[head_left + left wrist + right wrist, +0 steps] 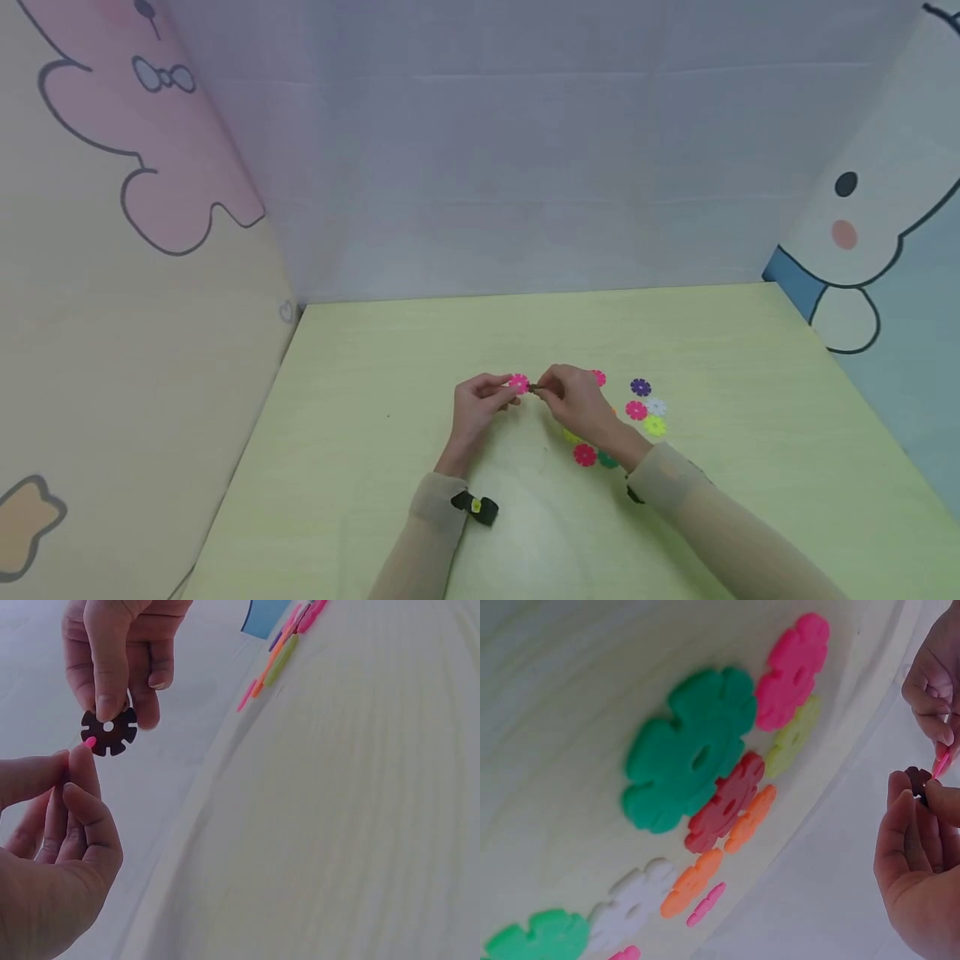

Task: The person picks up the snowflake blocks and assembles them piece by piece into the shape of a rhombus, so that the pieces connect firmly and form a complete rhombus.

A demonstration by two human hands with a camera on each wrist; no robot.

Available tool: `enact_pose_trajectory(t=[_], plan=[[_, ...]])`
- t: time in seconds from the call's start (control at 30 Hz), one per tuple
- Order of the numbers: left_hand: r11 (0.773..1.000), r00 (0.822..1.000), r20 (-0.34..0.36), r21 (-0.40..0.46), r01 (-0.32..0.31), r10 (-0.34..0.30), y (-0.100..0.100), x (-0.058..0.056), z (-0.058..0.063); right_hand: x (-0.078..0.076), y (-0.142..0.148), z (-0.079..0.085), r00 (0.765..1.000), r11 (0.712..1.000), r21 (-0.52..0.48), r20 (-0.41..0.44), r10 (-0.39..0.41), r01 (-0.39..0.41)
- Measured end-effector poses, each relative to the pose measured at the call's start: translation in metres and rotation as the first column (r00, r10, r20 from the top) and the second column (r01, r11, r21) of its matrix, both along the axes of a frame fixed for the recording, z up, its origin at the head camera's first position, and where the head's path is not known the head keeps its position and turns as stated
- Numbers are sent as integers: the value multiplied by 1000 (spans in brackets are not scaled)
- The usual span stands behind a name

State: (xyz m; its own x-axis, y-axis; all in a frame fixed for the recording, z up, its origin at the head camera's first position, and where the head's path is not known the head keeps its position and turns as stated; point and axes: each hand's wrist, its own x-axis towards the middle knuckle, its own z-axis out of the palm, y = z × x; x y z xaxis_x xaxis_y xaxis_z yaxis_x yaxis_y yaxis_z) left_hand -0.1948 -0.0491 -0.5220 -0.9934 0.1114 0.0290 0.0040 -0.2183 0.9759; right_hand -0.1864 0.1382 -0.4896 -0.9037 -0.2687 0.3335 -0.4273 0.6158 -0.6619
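My left hand pinches a bright pink notched flower disc between thumb and fingertips. Facing it, my right hand pinches a dark brown notched disc with a small round hole in its middle. In the left wrist view the pink disc shows only as a small tip, overlapping the brown disc's lower edge. Seen from the right wrist, the two discs meet at an angle, rim to rim, between the fingertips. Both hands are raised over the table, and fingers hide part of each disc.
Several loose flower discs lie on the pale yellow table around and under my right forearm. Among them are a purple disc, a yellow one, a red one and a green one. A curtain hangs behind the table.
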Motion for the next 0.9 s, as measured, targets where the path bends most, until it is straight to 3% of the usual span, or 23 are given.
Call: enact_pose_trajectory(t=[0.23,0.73,0.9], plan=[[1000,999,45,-1,30,-30,2,2,0,3,1,1,1000,1000,13,7,-1,1],[997,998,65,72,-19,14,10,5,-1,1,4,-2,1000,1000,1,25,-5,5],[997,998,62,74,-32,27,11,5,0,0,2,0,1000,1000,4,-4,-5,5]])
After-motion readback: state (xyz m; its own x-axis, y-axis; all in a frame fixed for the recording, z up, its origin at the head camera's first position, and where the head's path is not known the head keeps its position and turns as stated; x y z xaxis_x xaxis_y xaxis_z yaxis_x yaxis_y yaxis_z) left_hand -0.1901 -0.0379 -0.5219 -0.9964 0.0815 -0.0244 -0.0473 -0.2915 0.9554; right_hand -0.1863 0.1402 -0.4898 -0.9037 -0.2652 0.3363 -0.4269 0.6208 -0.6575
